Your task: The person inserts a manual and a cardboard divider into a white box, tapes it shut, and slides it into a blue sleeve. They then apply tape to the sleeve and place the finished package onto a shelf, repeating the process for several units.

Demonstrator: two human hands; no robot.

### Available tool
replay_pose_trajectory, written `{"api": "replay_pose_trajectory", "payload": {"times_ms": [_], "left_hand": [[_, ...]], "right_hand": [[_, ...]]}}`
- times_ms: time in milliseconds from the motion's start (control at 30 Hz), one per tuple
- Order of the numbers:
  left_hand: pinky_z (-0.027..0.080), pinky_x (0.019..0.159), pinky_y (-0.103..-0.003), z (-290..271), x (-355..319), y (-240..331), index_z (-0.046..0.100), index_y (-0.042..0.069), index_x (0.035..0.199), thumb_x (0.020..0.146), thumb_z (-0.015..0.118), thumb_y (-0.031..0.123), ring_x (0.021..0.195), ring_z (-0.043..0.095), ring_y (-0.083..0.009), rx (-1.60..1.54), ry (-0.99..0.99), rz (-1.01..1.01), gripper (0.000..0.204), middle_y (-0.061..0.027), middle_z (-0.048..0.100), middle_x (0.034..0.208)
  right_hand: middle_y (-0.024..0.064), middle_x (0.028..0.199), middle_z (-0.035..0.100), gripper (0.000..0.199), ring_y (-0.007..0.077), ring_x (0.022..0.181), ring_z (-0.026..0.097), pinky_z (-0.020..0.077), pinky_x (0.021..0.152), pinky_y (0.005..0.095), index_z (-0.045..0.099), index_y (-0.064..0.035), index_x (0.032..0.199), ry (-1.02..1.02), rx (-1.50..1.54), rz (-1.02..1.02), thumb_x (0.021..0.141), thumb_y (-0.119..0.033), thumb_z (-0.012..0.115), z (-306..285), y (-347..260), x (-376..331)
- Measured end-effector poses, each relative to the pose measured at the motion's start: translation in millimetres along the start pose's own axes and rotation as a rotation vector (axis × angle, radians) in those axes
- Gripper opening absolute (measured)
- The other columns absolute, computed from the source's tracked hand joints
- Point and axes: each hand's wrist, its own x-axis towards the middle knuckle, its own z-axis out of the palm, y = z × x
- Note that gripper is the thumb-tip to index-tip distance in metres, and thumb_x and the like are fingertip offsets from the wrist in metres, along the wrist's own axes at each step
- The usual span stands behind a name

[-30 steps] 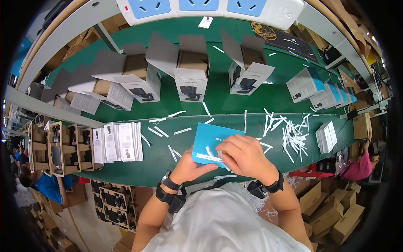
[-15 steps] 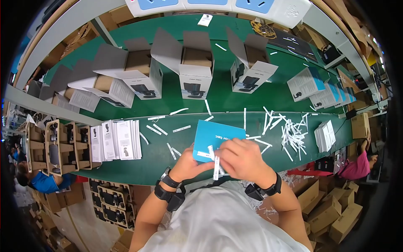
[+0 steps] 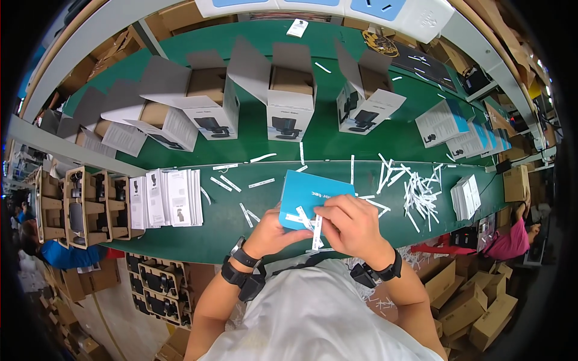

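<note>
A: Left to right. Near the table's [image 3: 241, 243] left edge: cardboard trays [image 3: 78, 207] of dark parts, then a row of white booklets [image 3: 165, 197] standing on edge. Can't count the booklets, too tightly packed.

B: Hands?

A: Left hand [image 3: 274, 231] at the near edge, closed on the lower left corner of the blue card [image 3: 310, 194], thumb on top. Right hand [image 3: 352, 225] is curled over the card's right side, fingertips pinched on a white paper strip [image 3: 317, 231] that hangs off the card's near edge. Both grips are closed, nothing slack.

B: Where's the card, exactly?

A: Middle of the near edge, tilted up off the green mat, just in front of the person's chest.

B: Tips for the peel?

A: My read: pull the strip low and along the card, not upward, so the card doesn't bend. Keep the left thumb close to the strip's end so the corner stays flat.

B: Counts?

A: One blue card. One strip in hand. Three open white boxes [image 3: 289, 96] in full view along the far side, more toward the far left, partly cut off. The loose strips [image 3: 418, 192] are scattered right of the card, too many to count. One small white stack [image 3: 466, 197] near the right edge. A row of closed white-and-blue boxes [image 3: 448, 123] at the far right; count unclear.
</note>
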Motion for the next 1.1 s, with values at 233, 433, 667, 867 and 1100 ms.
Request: {"api": "replay_pose_trajectory", "payload": {"times_ms": [233, 433, 667, 867, 1100], "left_hand": [[0.051, 0.091, -0.039, -7, -3, 0, 0.074, 0.008, 0.107, 0.077, 0.087, 0.012, 0.104, 0.065, -0.0289, 0.027, -0.003, 0.004, 0.033, -0.0096, 0.07, 0.115], [0.05, 0.094, -0.041, -10, -3, -2, 0.074, 0.009, 0.107, 0.077, 0.087, 0.014, 0.106, 0.065, -0.0298, 0.022, -0.011, 0.013, 0.033, -0.0091, 0.07, 0.116], [0.049, 0.096, -0.041, -15, -6, -6, 0.075, 0.01, 0.107, 0.072, 0.09, 0.02, 0.11, 0.063, -0.03, 0.062, -0.001, 0.095, 0.039, -0.0073, 0.071, 0.116], [0.049, 0.096, -0.041, -26, -6, -11, 0.076, 0.009, 0.102, 0.07, 0.091, 0.018, 0.111, 0.062, -0.0303, 0.061, -0.016, 0.177, 0.036, -0.0068, 0.072, 0.113], [0.048, 0.098, -0.039, -31, -6, -10, 0.076, 0.007, 0.106, 0.073, 0.088, 0.011, 0.115, 0.061, -0.0287, 0.013, -0.003, 0.17, 0.036, -0.009, 0.07, 0.117]], "right_hand": [[0.0036, 0.085, 0.065, 0.025, 0.0201, 0.064, 0.062, 0.0465, 0.053, 0.0319, 0.071, -0.0077, 0.092, 0.031, 0.01, 0.031, 0.068, -0.002, 0.073, 4, -7, 7], [0.0023, 0.087, 0.064, 0.024, 0.0193, 0.067, 0.062, 0.0456, 0.054, 0.0323, 0.07, -0.0089, 0.094, 0.028, -0.003, 0.028, 0.07, -0.005, 0.074, 8, -8, 6], [0.0004, 0.089, 0.063, 0.034, 0.0184, 0.07, 0.063, 0.0491, 0.057, 0.0324, 0.071, -0.0106, 0.1, -0.129, 0.03, -0.074, 0.068, -0.016, 0.079, 2, -8, 15], [0.0019, 0.092, 0.065, 0.033, 0.0221, 0.071, 0.065, 0.0529, 0.058, 0.0331, 0.072, -0.0101, 0.1, -0.193, 0.306, -0.031, 0.067, -0.01, 0.077, 16, -6, 8], [0.008, 0.092, 0.066, 0.035, 0.0167, 0.081, 0.063, 0.0497, 0.071, 0.0305, 0.066, -0.0038, 0.11, -0.097, 0.939, 0.532, 0.08, -0.016, 0.078, 1, 0, 7]]}}
